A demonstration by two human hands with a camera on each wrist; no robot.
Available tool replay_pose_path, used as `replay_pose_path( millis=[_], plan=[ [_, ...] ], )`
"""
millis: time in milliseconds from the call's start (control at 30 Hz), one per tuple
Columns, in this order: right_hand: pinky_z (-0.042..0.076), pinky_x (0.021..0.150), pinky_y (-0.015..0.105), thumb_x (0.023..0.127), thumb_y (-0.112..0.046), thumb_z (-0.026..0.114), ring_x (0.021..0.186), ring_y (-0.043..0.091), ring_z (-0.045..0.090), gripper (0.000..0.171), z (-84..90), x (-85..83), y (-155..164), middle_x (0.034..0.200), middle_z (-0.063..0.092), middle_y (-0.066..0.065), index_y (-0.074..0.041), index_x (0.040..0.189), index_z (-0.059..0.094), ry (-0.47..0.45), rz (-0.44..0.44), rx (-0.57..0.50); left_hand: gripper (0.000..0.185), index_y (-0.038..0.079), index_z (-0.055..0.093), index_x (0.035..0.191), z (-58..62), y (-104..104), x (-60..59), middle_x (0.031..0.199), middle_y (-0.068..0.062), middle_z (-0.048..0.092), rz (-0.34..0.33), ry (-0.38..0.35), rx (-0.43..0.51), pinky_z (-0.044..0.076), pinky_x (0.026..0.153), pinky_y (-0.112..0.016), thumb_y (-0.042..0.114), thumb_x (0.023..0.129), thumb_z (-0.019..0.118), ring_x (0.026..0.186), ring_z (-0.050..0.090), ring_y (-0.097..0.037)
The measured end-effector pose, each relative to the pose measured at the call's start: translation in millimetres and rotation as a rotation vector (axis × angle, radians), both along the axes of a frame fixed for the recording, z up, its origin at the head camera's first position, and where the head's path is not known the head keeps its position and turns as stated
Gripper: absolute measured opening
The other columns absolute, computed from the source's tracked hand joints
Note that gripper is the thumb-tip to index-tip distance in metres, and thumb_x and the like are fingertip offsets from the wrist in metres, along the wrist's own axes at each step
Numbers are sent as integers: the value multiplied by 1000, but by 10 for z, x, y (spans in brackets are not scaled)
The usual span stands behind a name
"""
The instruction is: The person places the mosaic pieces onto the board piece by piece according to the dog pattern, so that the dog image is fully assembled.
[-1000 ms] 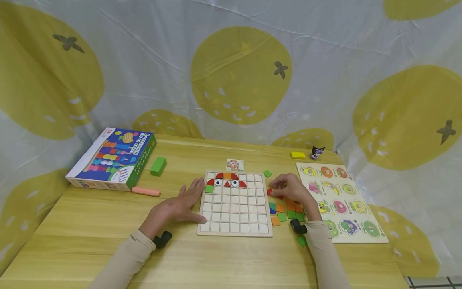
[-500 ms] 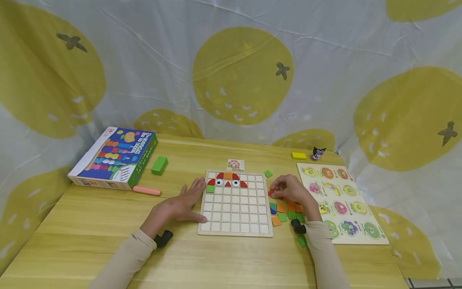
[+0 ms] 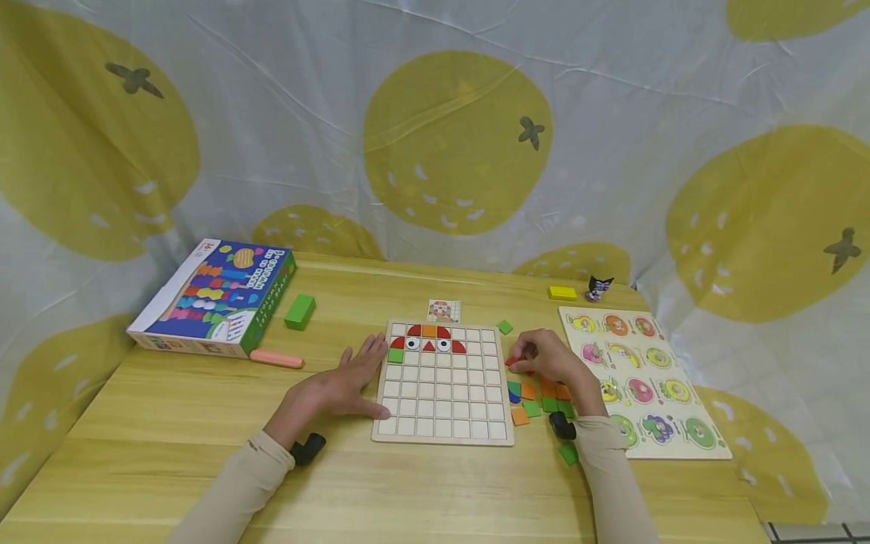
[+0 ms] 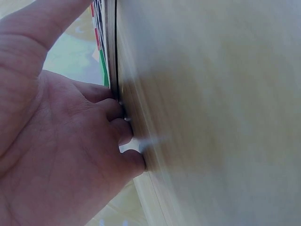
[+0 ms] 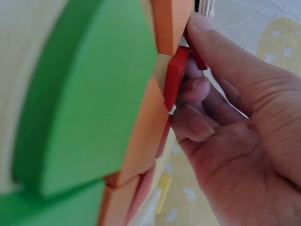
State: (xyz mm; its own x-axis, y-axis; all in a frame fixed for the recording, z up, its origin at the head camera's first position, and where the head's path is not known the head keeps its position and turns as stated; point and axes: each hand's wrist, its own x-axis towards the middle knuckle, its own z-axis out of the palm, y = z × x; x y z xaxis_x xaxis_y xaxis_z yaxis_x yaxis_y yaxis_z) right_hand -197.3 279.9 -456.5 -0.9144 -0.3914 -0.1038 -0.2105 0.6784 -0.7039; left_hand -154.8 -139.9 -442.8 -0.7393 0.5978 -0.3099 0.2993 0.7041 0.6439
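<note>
The wooden grid board (image 3: 435,408) carries red pieces, two eye tiles, an orange tile and a green tile (image 3: 395,356) along its upper rows. At its left edge my left hand (image 3: 333,391) lies with fingers spread and extended, thumb on the lower left corner. Beyond the right edge my right hand (image 3: 549,357) pinches a small red tile (image 5: 197,52) between thumb and fingers. Another red tile (image 5: 176,77) lies against the curled fingers in the right wrist view. Loose orange tiles (image 3: 527,391) and green tiles (image 3: 532,409) lie beside and below this hand.
A pattern card (image 3: 444,310) lies behind the board. To the left are a game box (image 3: 217,295), a green block (image 3: 299,312) and a pink stick (image 3: 277,359). A fruit puzzle board (image 3: 646,385), yellow block (image 3: 562,292) and small figurine (image 3: 599,288) are at right.
The view has shifted very slightly. Both hands stay in place; the right fingers shift slightly on the red tiles, and less red shows at their tips.
</note>
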Motion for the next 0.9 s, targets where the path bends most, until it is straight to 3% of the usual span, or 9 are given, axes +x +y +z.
replay_pose_path(
  millis=[200, 367, 567, 733, 900],
  plan=[
    [56, 65, 25, 90, -7, 88, 72, 16, 62, 12, 41, 5, 19, 84, 74, 0, -10, 91, 76, 72, -22, -36, 119, -6, 4, 170, 0, -1, -3, 180, -22, -8, -2, -6, -5, -5, 132, -64, 38, 95, 85, 166, -11, -41],
    [59, 66, 26, 97, -8, 82, 73, 22, 69, 2, 148, 14, -121, 89, 79, 3, -6, 98, 82, 86, -11, -117, 118, -6, 4, 170, 4, 2, -13, 180, -22, -8, -14, -1, -7, -6, 131, -64, 39, 95, 84, 166, -11, -41],
    [65, 74, 36, 100, -3, 76, 80, 34, 73, 11, 275, 30, -592, 99, 81, 10, 1, 108, 83, 21, 28, -212, 119, -8, 5, 169, 24, 2, 9, 179, -24, -8, -9, -5, -1, -5, 131, -65, 40, 94, 85, 166, -11, -43],
    [66, 72, 51, 97, -6, 80, 75, 40, 72, 9, 287, 18, -1022, 88, 80, 10, 0, 103, 83, -16, 42, -273, 119, -8, 5, 169, 28, 0, 22, 179, -25, -7, -4, -2, 2, -5, 131, -65, 38, 94, 85, 166, -10, -43],
    [66, 69, 47, 96, -7, 82, 73, 38, 75, 5, 178, -45, -1361, 83, 80, 12, -2, 96, 84, -15, 64, -306, 118, -8, 5, 169, 29, 5, 11, 179, -25, -7, -15, 1, 0, -5, 131, -66, 39, 95, 84, 166, -10, -43]
  ],
)
